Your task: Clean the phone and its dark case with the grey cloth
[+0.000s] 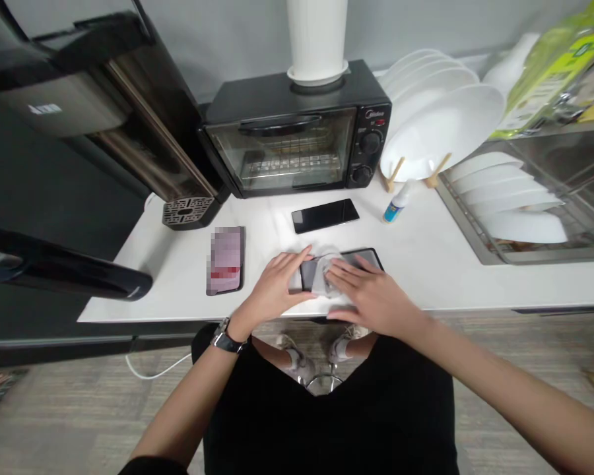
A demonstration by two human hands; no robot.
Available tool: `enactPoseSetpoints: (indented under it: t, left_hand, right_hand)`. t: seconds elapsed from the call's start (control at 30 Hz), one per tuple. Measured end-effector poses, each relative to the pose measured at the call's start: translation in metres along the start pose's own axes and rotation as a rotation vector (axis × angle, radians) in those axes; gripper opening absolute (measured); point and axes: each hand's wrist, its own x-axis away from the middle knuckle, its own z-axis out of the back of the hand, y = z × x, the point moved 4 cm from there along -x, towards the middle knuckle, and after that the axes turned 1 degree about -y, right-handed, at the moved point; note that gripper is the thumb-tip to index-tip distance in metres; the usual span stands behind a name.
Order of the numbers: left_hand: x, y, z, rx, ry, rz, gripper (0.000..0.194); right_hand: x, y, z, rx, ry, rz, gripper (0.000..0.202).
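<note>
A dark phone point(373, 256) lies flat near the counter's front edge, partly hidden by a pale crumpled cloth point(323, 276) and my hands. My left hand point(273, 285) holds the phone's left end, its thumb and fingers spread around it. With its fingers on the cloth, my right hand point(369, 293) presses it against the phone's surface. Behind them lies a second black phone point(325, 216). To the left is a phone with a pinkish, pixelated face point(226, 260). A small white and blue bottle point(396, 203) stands at the right.
A black toaster oven point(297, 132) bears a white pot point(317, 39). White plates point(443, 128) stand in a rack beside a sink point(485, 254) holding more dishes. A drinks machine point(143, 125) and a black cylindrical object point(64, 267) are at the left.
</note>
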Motion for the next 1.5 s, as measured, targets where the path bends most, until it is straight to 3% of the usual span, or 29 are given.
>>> enactPoseSetpoints:
  t: [0.1,0.17,0.23,0.37,0.43,0.63,0.7,0.93,1.0,1.13,1.23,1.37,1.43,1.5]
  left_hand:
    - [-0.001,0.004,-0.001,0.008,0.012,0.000,0.097]
    - [-0.002,0.005,-0.001,0.011,0.015,-0.010,0.099]
    - [-0.003,0.005,-0.002,0.015,0.009,-0.030,0.101]
    - [-0.003,0.003,-0.003,0.014,-0.011,-0.062,0.096]
    - [-0.001,0.002,-0.003,0.009,-0.011,-0.063,0.094]
    - [-0.002,0.001,-0.004,0.036,-0.026,-0.042,0.101]
    - [-0.003,0.002,-0.005,0.036,-0.027,-0.035,0.102]
    - [-0.001,0.002,-0.004,0.016,-0.053,-0.025,0.097]
    - [0.000,0.002,-0.004,0.008,-0.051,-0.013,0.095]
    - [-0.003,0.004,-0.005,0.016,-0.048,-0.013,0.099]
    - [-0.006,0.007,-0.006,0.018,-0.041,-0.028,0.100]
    - [-0.001,0.008,-0.006,-0.020,-0.023,0.007,0.094]
    - [0.005,0.009,-0.007,-0.050,0.010,0.056,0.091]
    - [0.012,0.012,-0.009,-0.071,0.063,0.108,0.090]
  right_hand:
    - [0.035,0.031,0.016,0.092,0.016,-0.061,0.068]
    - [0.045,0.036,0.021,0.090,0.019,-0.037,0.067]
    - [0.036,0.025,0.017,0.036,0.018,0.029,0.068]
    - [-0.006,-0.009,0.001,-0.101,-0.007,0.171,0.067]
    - [-0.015,-0.009,0.000,-0.116,-0.044,0.201,0.061]
    - [0.029,0.051,0.028,-0.077,-0.126,0.238,0.059]
    - [0.035,0.057,0.030,-0.086,-0.135,0.261,0.061]
    - [-0.016,0.017,0.002,-0.163,-0.168,0.323,0.066]
    - [-0.014,0.024,0.005,-0.121,-0.154,0.302,0.065]
    - [0.017,0.045,0.018,-0.031,-0.103,0.211,0.066]
    - [0.020,0.027,0.015,0.012,-0.051,0.154,0.070]
    - [-0.007,-0.018,-0.005,-0.056,0.010,0.134,0.093]
    - [-0.011,-0.023,-0.010,-0.051,-0.007,0.108,0.087]
    - [-0.003,-0.011,-0.008,0.016,0.007,-0.001,0.082]
